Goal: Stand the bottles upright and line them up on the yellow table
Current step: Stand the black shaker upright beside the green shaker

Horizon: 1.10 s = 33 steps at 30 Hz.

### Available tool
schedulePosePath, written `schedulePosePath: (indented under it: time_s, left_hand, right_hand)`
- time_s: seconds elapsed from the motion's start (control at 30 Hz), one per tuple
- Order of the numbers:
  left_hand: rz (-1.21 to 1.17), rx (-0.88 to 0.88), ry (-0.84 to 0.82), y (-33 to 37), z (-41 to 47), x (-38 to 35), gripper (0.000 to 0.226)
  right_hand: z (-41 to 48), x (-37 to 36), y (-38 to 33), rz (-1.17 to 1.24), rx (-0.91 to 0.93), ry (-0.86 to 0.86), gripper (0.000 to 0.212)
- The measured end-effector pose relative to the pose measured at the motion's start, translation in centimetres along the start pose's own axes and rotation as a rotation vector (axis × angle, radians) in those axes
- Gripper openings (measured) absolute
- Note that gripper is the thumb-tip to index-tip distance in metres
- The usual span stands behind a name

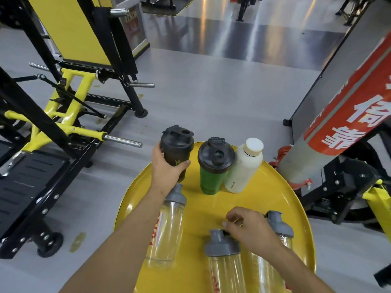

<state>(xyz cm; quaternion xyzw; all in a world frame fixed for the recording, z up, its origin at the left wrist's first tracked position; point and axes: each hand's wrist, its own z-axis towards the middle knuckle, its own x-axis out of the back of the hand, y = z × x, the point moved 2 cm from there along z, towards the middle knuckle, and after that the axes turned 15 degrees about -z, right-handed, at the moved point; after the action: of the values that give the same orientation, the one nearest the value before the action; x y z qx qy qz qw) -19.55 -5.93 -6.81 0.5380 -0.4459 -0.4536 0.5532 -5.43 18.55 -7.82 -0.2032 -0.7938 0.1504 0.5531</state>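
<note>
Bottles [213, 166]: three clear; three opaque

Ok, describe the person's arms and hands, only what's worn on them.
Both forearms are bare right up to the bottom edge of the picture: no sleeves in view. The left hand and right hand wear no gloves, and no watch, band or ring shows on either.
</note>
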Motion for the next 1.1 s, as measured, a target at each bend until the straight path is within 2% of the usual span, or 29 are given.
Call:
schedulePosePath:
  time_s: [0.23, 0.43, 0.8, 1.1]
  left_hand:
    - [-0.007, 0.053, -0.003, -0.9, -0.4, 0.4, 0.091]
    - [0.024, 0.115, -0.053, -1.3, -1.3, 1.2, 0.095]
    - [0.063, 0.123, -0.151, -1.3, -3.2, 1.7, 0.104]
    - [0.081, 0.133, -0.164, -0.8, -4.1, 1.9, 0.100]
  right_hand:
    - [0.5, -0.1, 0.0, 0.063, 0.008, -0.003, 0.013]
    - [1.0, -0.4, -0.5, 0.070, 0.020, -0.015, 0.012]
    - [1.0, -0.4, -1.2, 0.069, 0.053, -0.021, 0.012]
    - [0.3, -0.4, -0.5, 0.051, 0.067, -0.016, 0.011]
